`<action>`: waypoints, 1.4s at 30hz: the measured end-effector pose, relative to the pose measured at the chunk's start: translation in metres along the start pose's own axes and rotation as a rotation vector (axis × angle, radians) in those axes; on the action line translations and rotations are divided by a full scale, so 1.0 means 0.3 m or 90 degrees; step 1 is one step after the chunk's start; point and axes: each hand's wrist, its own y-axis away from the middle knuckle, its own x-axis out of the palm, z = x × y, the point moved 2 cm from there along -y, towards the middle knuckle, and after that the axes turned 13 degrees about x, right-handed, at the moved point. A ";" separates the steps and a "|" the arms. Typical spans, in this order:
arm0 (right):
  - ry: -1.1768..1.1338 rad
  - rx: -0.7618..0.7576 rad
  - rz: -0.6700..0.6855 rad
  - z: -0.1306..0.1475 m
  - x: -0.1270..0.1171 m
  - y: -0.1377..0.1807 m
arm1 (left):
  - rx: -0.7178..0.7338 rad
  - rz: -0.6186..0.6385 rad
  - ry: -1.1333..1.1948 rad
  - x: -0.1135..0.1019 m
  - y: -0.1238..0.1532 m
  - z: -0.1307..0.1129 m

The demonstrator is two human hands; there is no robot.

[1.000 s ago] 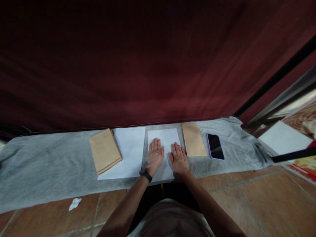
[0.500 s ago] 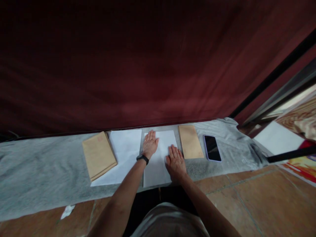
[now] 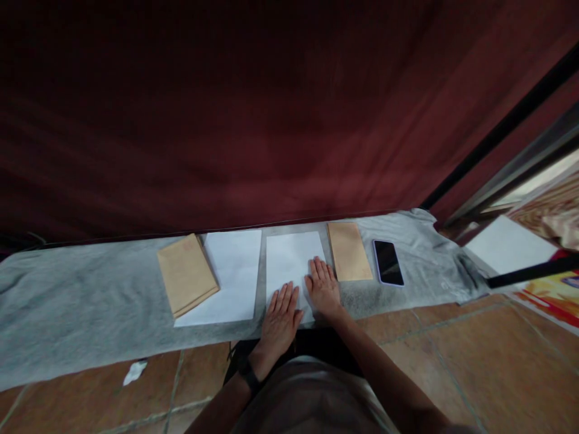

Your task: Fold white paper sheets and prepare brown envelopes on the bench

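Note:
A white sheet of paper [image 3: 292,256] lies flat in front of me on a grey cloth. My left hand [image 3: 280,316], with a dark band on its wrist, rests flat on the sheet's near left part, fingers stretched out. On the right side of the same sheet lies my right hand [image 3: 324,288], also flat and open. Just right of the paper is a single brown envelope [image 3: 350,250]. To the left, brown envelopes [image 3: 187,271] are stacked partly over more white paper [image 3: 235,271].
A phone [image 3: 388,263] lies right of the single envelope. The grey cloth [image 3: 90,295] runs along a dark red hanging fabric [image 3: 289,120]. A black bar [image 3: 497,132] slants at the right. On the tiled floor [image 3: 497,361] is a white scrap [image 3: 134,372].
My left hand has slid toward me, from the sheet's upper left part to its near edge. My right hand stays in about the same place on the paper.

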 end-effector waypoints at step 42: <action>0.000 -0.199 0.114 -0.061 -0.157 0.282 | 0.022 0.031 0.031 -0.088 0.087 0.020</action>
